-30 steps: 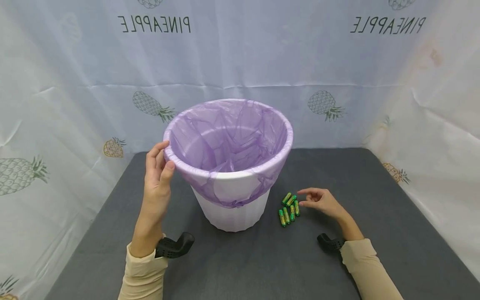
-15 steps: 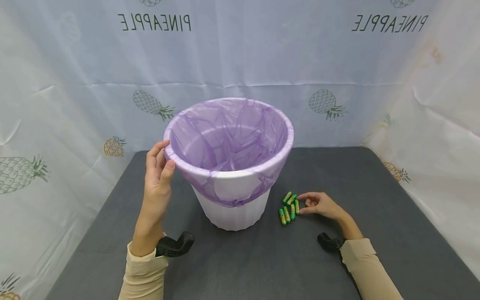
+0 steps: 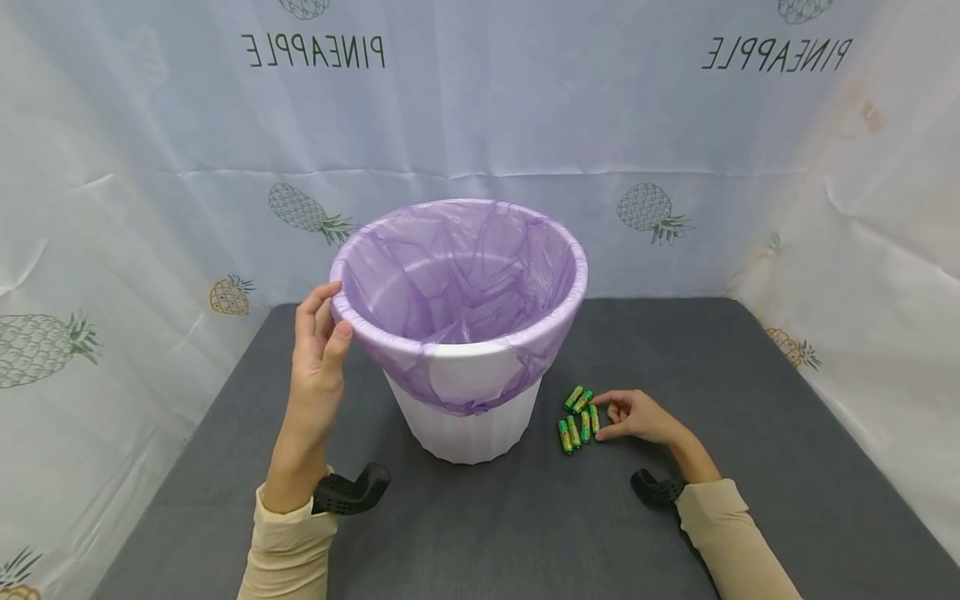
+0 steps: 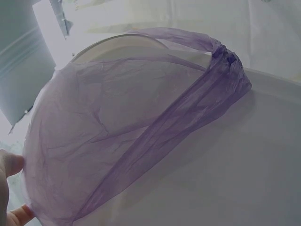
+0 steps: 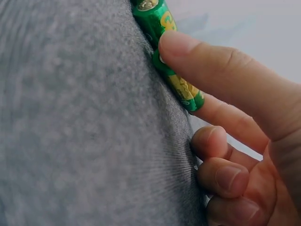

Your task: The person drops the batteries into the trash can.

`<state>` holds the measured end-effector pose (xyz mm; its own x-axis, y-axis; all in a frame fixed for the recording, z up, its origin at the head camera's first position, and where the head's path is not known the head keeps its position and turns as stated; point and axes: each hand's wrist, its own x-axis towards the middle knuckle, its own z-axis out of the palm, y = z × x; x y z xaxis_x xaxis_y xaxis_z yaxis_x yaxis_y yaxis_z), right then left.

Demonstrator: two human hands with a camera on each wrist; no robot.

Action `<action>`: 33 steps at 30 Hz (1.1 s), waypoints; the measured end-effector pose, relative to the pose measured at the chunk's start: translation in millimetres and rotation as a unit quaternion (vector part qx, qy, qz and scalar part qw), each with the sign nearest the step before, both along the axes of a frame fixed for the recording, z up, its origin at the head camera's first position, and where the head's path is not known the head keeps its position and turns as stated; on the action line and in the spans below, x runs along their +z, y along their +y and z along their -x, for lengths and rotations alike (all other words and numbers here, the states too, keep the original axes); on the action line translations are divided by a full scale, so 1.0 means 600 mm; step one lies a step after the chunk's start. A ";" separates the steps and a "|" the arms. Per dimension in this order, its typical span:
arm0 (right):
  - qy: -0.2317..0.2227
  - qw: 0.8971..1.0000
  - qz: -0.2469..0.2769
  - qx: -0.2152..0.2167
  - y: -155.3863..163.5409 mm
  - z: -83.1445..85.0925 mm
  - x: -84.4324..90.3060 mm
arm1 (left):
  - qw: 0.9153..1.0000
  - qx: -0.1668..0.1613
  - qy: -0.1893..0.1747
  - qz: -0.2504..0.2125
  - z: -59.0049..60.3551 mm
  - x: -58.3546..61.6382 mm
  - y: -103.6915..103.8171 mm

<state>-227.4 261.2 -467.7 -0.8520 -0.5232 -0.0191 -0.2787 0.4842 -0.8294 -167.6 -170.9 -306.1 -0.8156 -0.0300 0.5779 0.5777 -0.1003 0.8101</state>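
A white waste bin (image 3: 465,437) stands upright, lined with a thin purple bag (image 3: 450,287) folded over its rim. My left hand (image 3: 313,375) touches the rim from outside on its left; in the left wrist view the fingertips (image 4: 15,163) press against the bag-covered edge. To the right of the bin lie several small green and yellow batteries (image 3: 573,431). With thumb and index finger at its two ends, my right hand (image 3: 647,418) pinches the rightmost battery (image 5: 181,87). Its other fingers are curled toward the palm in the right wrist view.
The dark grey table top (image 3: 480,533) lies under everything. White curtains (image 3: 480,100) with printed pineapples rise behind and at both sides. A black camera mount (image 3: 351,492) sits on the left wrist and another black mount (image 3: 656,487) on the right.
My right hand has lowered a little toward me, and its thumb and index finger have come to the ends of the rightmost battery. The left hand and bin have stayed in place.
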 end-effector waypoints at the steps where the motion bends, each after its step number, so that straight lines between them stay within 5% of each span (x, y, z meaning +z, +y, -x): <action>1: 0.004 1.000 -0.001 -0.002 -0.001 0.000 0.000 | 1.000 0.000 -0.001 0.000 0.000 -0.001 -0.001; 15: 0.040 0.998 0.038 -0.037 0.001 -0.001 0.007 | 1.000 -0.009 0.007 0.004 0.005 -0.006 -0.006; 33: 0.044 0.995 0.085 -0.043 -0.015 -0.005 0.071 | 1.000 -0.022 0.007 0.005 0.004 -0.003 -0.014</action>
<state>-224.3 252.1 -425.0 -0.8885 -0.4374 0.1389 -0.3166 0.3650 -0.8755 -170.0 -179.5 -307.8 -0.8074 0.0117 0.5899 0.5847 -0.1187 0.8025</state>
